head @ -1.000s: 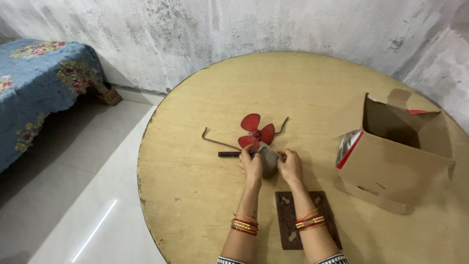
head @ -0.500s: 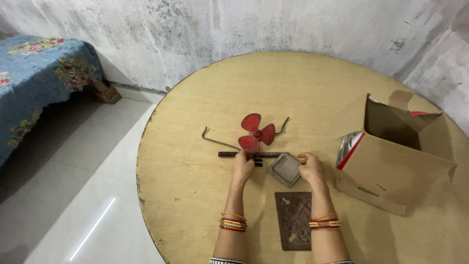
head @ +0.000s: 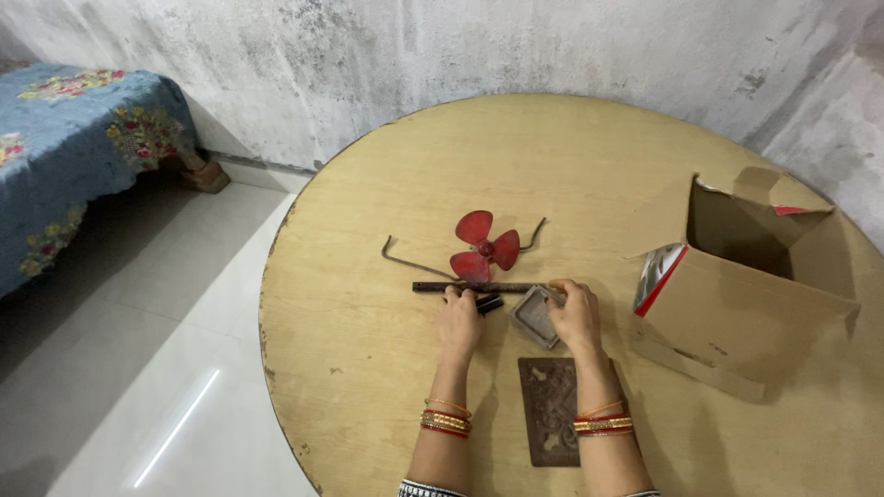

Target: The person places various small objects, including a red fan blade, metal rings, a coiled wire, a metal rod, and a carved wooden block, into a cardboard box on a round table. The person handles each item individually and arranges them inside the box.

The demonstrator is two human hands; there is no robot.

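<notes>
Beside the hands, an open cardboard box holds something shiny.

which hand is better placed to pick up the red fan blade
Left, probably. The left hand rests on the dark rod just below the red fan blade; the right hand is on the square grey piece.

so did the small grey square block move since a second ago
Yes. The small grey square block was up between both hands in front of the red three-blade propeller; now it lies lower and further right, just above the dark brown patterned plate.

Dark bar flat, grey sq. block tilted (just beside).
</notes>
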